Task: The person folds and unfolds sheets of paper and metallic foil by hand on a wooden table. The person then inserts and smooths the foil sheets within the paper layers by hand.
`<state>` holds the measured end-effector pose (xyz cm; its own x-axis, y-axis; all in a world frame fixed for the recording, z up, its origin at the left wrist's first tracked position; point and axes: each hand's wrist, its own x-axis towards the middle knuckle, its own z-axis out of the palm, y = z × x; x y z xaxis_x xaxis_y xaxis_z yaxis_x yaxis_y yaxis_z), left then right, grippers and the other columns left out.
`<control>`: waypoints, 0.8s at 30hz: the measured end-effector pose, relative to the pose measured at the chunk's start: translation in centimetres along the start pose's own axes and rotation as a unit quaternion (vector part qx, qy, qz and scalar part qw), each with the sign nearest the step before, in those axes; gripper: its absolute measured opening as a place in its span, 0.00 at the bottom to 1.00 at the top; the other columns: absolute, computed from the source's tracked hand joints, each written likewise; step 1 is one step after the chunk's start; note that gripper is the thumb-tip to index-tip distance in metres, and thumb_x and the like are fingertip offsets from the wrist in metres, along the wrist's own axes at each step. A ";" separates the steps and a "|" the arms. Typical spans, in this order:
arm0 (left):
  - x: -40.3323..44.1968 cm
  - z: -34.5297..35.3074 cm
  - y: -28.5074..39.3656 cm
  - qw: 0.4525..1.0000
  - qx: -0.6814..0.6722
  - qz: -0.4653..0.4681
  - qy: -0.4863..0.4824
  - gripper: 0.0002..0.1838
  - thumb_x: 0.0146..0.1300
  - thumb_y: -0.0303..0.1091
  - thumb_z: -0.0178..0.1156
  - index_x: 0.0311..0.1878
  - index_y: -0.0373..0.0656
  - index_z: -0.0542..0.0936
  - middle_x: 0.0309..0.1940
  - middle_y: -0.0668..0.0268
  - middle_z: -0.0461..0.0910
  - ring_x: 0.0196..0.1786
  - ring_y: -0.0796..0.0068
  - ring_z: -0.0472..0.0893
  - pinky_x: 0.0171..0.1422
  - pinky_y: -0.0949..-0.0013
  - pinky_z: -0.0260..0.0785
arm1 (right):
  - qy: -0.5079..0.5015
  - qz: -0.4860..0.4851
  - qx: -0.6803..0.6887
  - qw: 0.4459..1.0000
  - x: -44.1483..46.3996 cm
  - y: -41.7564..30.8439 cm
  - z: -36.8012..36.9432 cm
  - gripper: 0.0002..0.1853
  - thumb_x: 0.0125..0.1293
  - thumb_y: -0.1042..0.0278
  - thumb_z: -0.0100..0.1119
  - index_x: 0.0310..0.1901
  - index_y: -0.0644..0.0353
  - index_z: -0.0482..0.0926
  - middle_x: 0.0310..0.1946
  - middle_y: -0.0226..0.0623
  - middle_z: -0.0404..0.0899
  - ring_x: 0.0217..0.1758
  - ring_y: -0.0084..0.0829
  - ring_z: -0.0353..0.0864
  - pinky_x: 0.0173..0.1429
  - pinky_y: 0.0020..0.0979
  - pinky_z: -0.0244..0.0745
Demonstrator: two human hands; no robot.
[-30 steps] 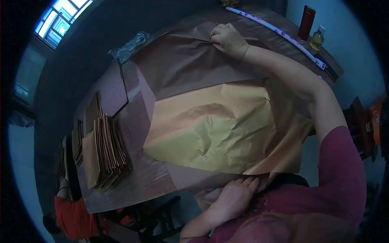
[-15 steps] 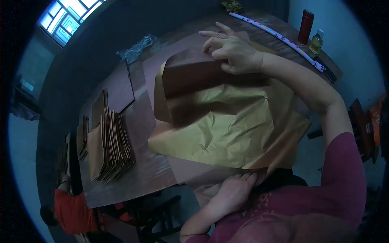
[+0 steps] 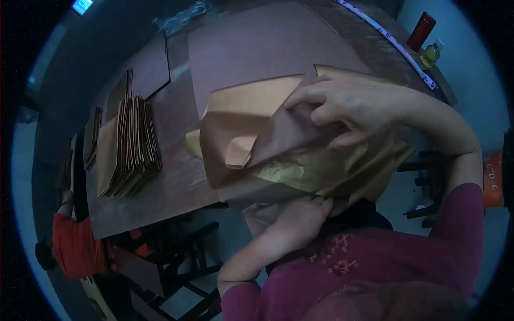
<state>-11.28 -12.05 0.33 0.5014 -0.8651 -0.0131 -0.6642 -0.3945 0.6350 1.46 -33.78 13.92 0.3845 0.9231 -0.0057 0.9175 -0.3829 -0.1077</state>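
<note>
A large brown paper sheet (image 3: 241,99) with a creased gold side (image 3: 289,174) lies partly folded over at the table's near side. Its far part is turned back toward me, and a small folded corner (image 3: 239,152) sticks up. My right hand (image 3: 356,107) is over the turned-back part, fingers curved and apart, fingertips against the paper. My left hand (image 3: 305,219) is at the near edge, its fingers curled together on the paper there. What lies under those fingertips is hidden. Beneath, more flat brown sheets (image 3: 257,45) cover the tabletop.
Folded brown paper pieces (image 3: 131,147) stand in a stack at the left of the table (image 3: 184,155). Clear plastic (image 3: 182,17) lies at the far edge. A patterned roll (image 3: 383,35), red cylinder (image 3: 421,32) and yellow-liquid bottle (image 3: 430,55) are far right. A person in red (image 3: 77,243) is at lower left.
My right hand has come down and nearer, bringing the sheet's far part over the gold side. My left hand stays at the near edge. The camera view has tilted downward.
</note>
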 end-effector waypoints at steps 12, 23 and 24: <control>0.0 0.9 -0.4 0.998 0.031 0.014 0.057 0.09 0.55 0.25 0.57 0.40 0.38 0.76 0.36 0.53 0.81 0.41 0.51 0.82 0.48 0.56 0.75 | 0.018 0.114 -0.137 0.984 0.3 -0.3 4.0 0.11 0.60 0.65 0.65 0.41 0.58 0.79 0.36 0.36 0.76 0.44 0.39 0.80 0.46 0.41 0.77; -0.7 0.5 0.8 0.999 0.038 -0.025 0.022 0.11 0.60 0.25 0.53 0.45 0.36 0.77 0.38 0.46 0.82 0.44 0.47 0.82 0.49 0.49 0.74 | 0.052 0.201 -0.224 0.952 -4.4 -5.8 0.1 0.07 0.57 0.69 0.66 0.29 0.60 0.78 0.31 0.36 0.76 0.36 0.40 0.82 0.41 0.37 0.78; -0.8 0.3 1.1 0.999 0.033 -0.039 0.016 0.14 0.63 0.26 0.52 0.51 0.36 0.76 0.40 0.44 0.81 0.47 0.44 0.81 0.50 0.48 0.73 | 0.079 0.216 -0.209 0.950 -5.0 -6.2 -0.3 0.08 0.56 0.69 0.68 0.29 0.60 0.77 0.31 0.37 0.77 0.36 0.41 0.82 0.41 0.37 0.78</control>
<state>-12.55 -11.88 0.80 0.5694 -0.8214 -0.0347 -0.6570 -0.4800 0.5813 -6.17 -36.02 14.88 0.7152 0.6714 0.1941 0.6171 -0.7370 0.2758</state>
